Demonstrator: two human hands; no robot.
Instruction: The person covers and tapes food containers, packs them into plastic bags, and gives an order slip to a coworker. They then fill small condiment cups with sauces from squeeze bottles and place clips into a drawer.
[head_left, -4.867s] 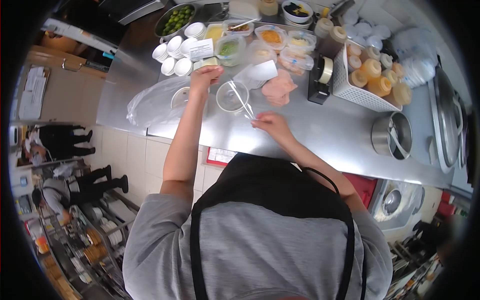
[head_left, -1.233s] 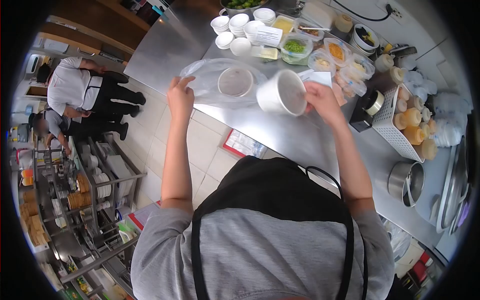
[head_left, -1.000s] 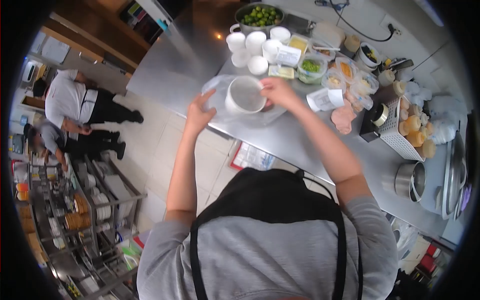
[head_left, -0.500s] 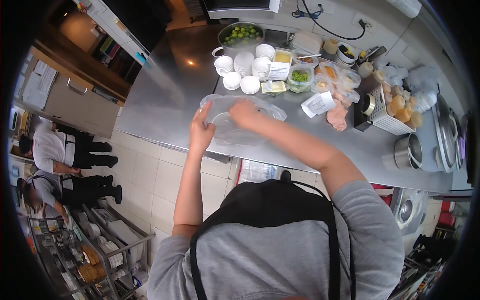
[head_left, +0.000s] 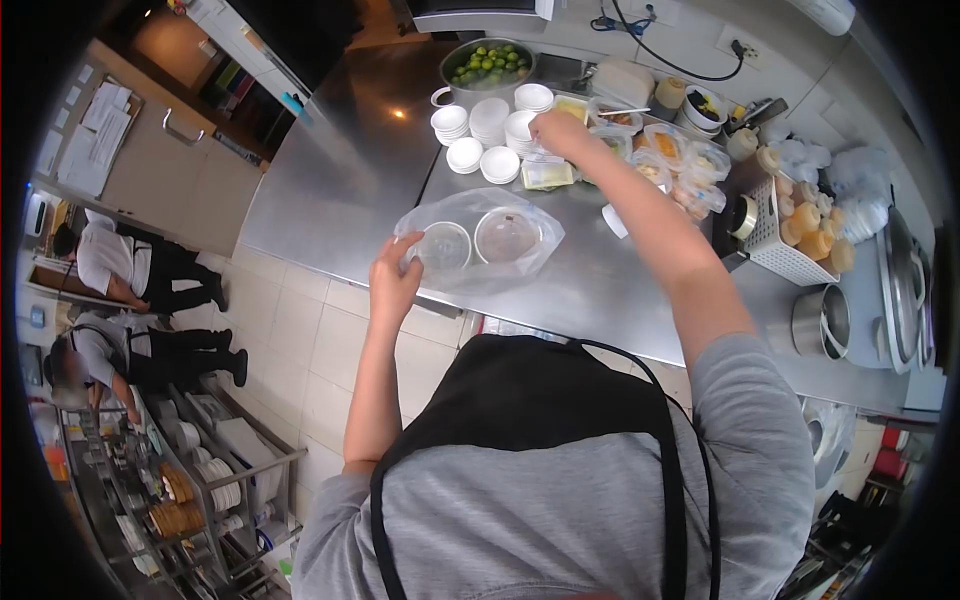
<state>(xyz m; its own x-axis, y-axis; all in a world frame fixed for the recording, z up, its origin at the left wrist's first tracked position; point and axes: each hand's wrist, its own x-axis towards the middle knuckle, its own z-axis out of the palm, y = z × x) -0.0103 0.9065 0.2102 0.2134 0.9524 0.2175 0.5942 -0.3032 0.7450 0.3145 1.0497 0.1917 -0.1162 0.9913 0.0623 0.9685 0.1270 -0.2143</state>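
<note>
A clear plastic bag [head_left: 548,238] lies on the steel counter with two round tubs in it, a whitish tub [head_left: 444,247] and a clear-topped tub [head_left: 506,235]. My left hand [head_left: 396,268] pinches the bag's left edge, beside the whitish tub. Stretched forward, my right hand [head_left: 560,136] is over the right side of the stacked white cups [head_left: 489,120], near a small yellowish packet [head_left: 547,175]. Its fingers are drawn together, and what they hold, if anything, is hidden.
A pot of green limes [head_left: 490,64] stands behind the cups. Bagged ingredients [head_left: 690,160] and a white basket of bottles [head_left: 790,235] fill the right side, with a metal pot [head_left: 820,320] nearer me. Two people [head_left: 120,265] stand by a cart at left.
My right hand has left the bag and moved forward and right to the cups. Both tubs in the bag now show. My left hand has shifted slightly down, still at the bag's edge.
</note>
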